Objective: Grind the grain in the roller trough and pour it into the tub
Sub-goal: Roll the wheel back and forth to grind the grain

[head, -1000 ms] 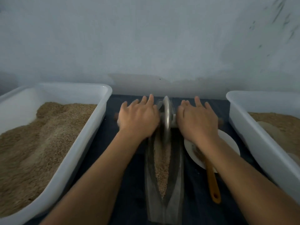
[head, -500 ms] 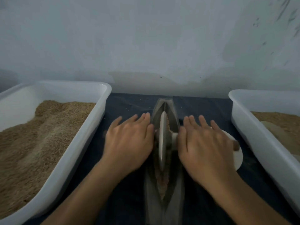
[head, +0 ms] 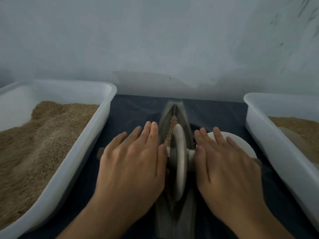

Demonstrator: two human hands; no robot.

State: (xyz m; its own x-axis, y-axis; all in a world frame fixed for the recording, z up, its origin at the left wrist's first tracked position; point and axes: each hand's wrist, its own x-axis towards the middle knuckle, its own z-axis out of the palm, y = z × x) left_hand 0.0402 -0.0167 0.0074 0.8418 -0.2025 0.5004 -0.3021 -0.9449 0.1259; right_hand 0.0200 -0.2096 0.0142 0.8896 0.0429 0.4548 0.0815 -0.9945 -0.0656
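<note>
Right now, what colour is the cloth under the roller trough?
Dark navy blue, plain. The cloth shows best in the head view, beyond the hands beside the roller trough.

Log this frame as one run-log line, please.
stage: grinding | left hand, right hand: flat on axle | grey metal roller wheel: mid boat-shaped trough | white tubs: untouched
</note>
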